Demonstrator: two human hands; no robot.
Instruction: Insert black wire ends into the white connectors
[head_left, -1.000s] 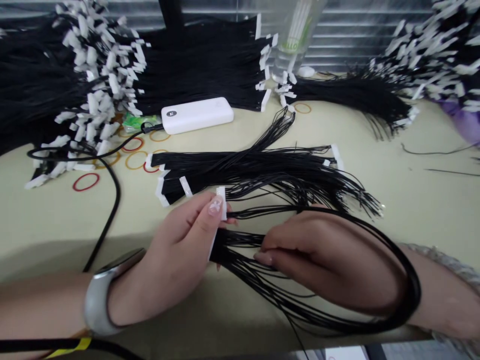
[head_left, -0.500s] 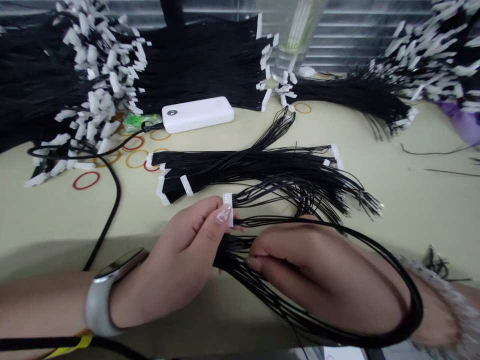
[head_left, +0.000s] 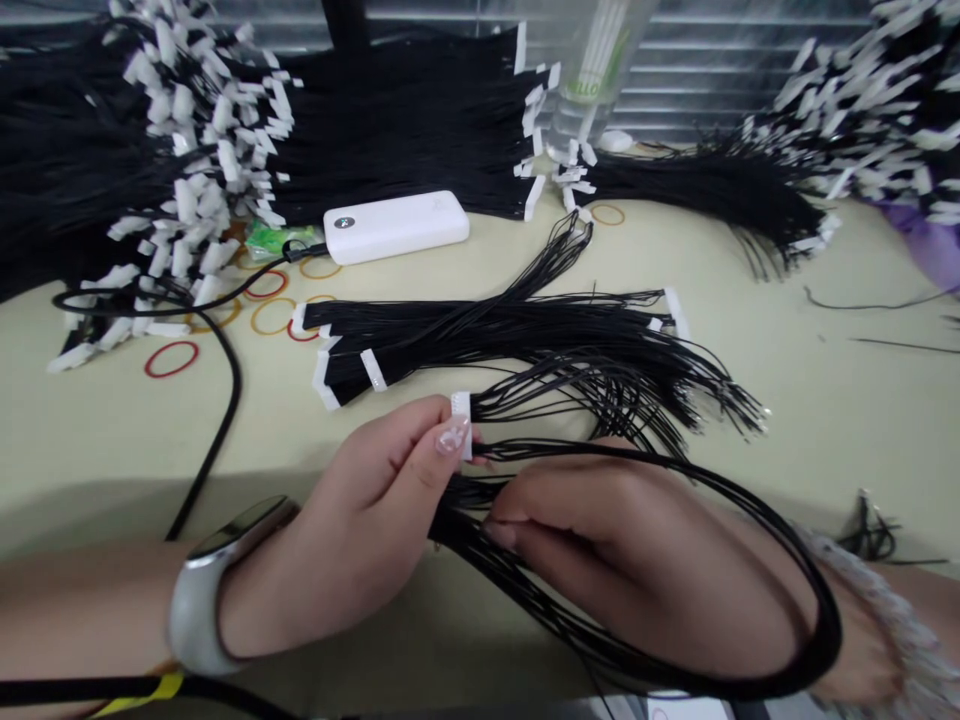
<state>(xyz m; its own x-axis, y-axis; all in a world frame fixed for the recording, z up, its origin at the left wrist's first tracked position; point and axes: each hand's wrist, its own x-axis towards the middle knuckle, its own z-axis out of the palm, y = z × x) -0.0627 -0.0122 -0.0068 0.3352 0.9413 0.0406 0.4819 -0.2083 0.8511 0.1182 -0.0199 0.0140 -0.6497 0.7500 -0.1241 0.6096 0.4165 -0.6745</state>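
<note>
My left hand is closed, thumb on top, around a white connector that has thin black wires plugged into its right side. Below it, a bundle of black wires passes under the same hand and loops round to the right over my right wrist. My right hand is pinched at that bundle, thumb against forefinger, just right of my left hand. What exactly lies between its fingertips is partly hidden. Just beyond both hands lies a pile of black wire harnesses with white connectors and bare wire ends.
A white power bank with a black cable stands behind the pile. Rubber bands, including a red one, lie at left. Stacked black wires line the back, near a clear bottle. Wire scraps lie at right.
My left hand has shifted slightly right with the connector. The fingertips of my right hand have moved a little left and down along the wires.
</note>
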